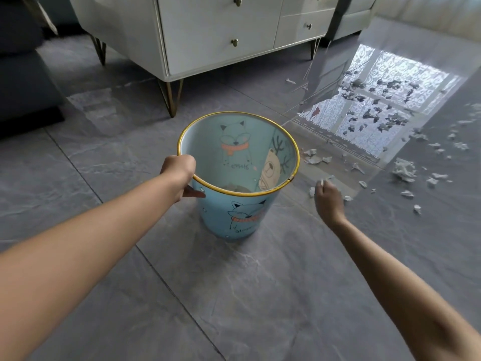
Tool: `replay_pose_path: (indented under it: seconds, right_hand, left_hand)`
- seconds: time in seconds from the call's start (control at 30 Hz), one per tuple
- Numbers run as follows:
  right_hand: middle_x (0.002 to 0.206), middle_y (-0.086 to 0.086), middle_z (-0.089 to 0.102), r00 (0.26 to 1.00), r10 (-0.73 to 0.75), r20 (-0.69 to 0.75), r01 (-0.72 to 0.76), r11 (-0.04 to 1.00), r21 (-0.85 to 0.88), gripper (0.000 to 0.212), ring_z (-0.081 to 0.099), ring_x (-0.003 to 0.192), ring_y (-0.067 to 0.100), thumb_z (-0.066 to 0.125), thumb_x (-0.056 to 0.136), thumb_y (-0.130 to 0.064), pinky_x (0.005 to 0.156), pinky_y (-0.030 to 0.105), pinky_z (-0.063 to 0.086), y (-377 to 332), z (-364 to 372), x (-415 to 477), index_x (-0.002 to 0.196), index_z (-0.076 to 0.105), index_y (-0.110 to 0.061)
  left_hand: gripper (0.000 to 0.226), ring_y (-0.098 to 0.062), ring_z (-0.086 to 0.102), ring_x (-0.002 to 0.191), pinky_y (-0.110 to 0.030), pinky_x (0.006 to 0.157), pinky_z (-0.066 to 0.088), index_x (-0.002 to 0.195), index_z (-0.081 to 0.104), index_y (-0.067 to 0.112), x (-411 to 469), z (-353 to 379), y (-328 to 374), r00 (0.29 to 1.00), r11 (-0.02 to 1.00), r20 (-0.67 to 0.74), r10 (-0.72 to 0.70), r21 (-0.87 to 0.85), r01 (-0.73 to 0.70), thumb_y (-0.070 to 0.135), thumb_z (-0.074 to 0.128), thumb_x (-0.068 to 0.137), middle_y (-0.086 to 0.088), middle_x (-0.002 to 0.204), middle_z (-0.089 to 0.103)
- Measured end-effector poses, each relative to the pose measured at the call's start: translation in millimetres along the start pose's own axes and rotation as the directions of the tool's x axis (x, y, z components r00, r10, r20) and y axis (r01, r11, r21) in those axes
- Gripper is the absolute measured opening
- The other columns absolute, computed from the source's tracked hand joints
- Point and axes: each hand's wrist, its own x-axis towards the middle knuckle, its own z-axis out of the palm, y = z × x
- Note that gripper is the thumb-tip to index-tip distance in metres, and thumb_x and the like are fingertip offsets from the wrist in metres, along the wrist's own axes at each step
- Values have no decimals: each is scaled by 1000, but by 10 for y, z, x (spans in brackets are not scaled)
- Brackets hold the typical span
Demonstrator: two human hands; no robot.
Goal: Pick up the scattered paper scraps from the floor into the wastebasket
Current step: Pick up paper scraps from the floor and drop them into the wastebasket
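Pale blue wastebasket [235, 217] with yellow rim and cartoon foxes, white paper scraps [404, 170], grey marbled floor [234, 295]

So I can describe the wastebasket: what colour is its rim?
Yellow, on the light blue wastebasket with fox drawings; rim clearest in the head view.

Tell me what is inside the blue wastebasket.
The wastebasket looks almost empty: only a small greyish heap shows at the bottom. The near rim hides the rest of the bottom.
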Motion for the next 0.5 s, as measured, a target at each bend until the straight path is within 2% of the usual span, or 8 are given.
replay_pose_path:
  seconds: [0.07,0.17,0.23,0.33,0.4,0.43,0.47,0.5]
  right_hand:
    - [57,12,44,995,-15,-104,36,979,199,38,36,56,23,35,96,-12,55,33,21,-443,-221,194,58,34,-12]
    - [53,-3,32,979,-122,-165,181,890,419,33,29,52,12,33,90,-18,51,29,21,-1177,-435,325,57,32,-19]
    - [55,-4,33,960,-272,-74,275,849,452,34,31,53,13,34,91,-21,51,29,25,-1603,-461,244,57,30,-23]
    - [57,-2,40,883,-420,209,341,881,327,34,38,54,16,37,95,-25,53,30,31,-2053,-290,12,62,36,-16]
    - [74,5,55,779,-403,480,325,915,241,34,53,70,23,37,93,-41,62,30,39,-2182,-121,-47,78,49,-13]
    - [97,11,61,688,-337,642,337,933,128,43,58,92,26,37,93,-49,77,33,42,-2198,-46,-54,101,54,-11]
    - [128,15,52,602,-233,764,359,933,3,59,50,118,28,34,93,-55,97,39,36,-2195,6,-27,129,42,-8]
    - [148,13,34,549,-160,820,385,920,-79,71,33,136,26,32,93,-57,111,44,20,-2186,44,-2,144,20,-9]
  left_hand:
    - [44,-43,62,103,-33,28,49,132,41,6,-57,-14,0,1000,1000,-3,-17,-24,17,2,32,89,-10,123,44]
    - [47,-43,63,101,-33,29,49,133,39,6,-85,-80,2,998,998,15,-53,-14,53,-3,32,87,-13,136,41]
    - [50,-44,65,85,-32,27,47,134,36,5,-81,-163,21,998,998,4,-61,11,61,-4,32,85,-16,141,37]
    - [44,-39,61,40,-30,25,44,128,39,2,-27,-328,83,999,997,4,-48,61,48,-4,31,85,-20,123,40]
    - [25,-38,58,35,-32,25,45,109,43,1,63,-440,126,997,996,36,-70,64,68,-2,33,86,-17,113,40]
    - [16,-38,58,40,-33,25,45,99,44,2,117,-495,146,996,995,39,-79,70,77,-2,35,86,-15,111,40]
    - [9,-38,57,46,-33,26,46,90,43,2,206,-557,172,997,993,27,-72,91,69,-3,39,85,-15,108,40]
    - [7,-36,56,56,-33,29,48,83,44,2,325,-620,204,999,991,5,-42,129,41,-5,43,83,-16,106,41]
